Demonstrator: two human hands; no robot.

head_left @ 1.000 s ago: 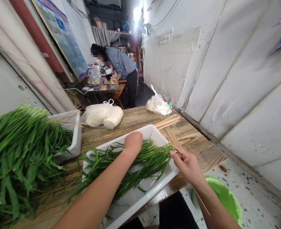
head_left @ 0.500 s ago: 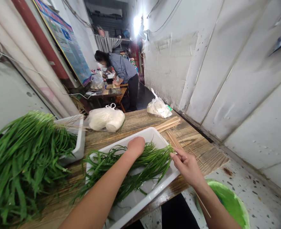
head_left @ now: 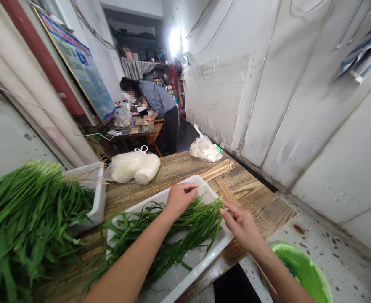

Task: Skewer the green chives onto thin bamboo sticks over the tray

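Observation:
A white tray (head_left: 201,261) lies on the wooden table (head_left: 179,164) with a bunch of green chives (head_left: 185,227) across it. My left hand (head_left: 181,198) hovers over the chives, fingers pinched on a thin bamboo skewer (head_left: 202,184). My right hand (head_left: 240,225) is at the tray's right rim, thumb and fingers closed on the chive ends and a skewer that runs back under my wrist. Loose bamboo skewers (head_left: 218,170) lie on the table just beyond both hands.
A big heap of chives (head_left: 24,219) fills a white tub (head_left: 97,198) at left. Two white plastic bags (head_left: 135,166) (head_left: 204,149) sit further back. A green bucket (head_left: 302,269) stands on the floor at right. Another person (head_left: 157,101) bends over a far table.
My left hand has turned so its fingers show, now pinching a skewer above the chives. My right hand stays at the chive ends. The camera has tipped slightly.

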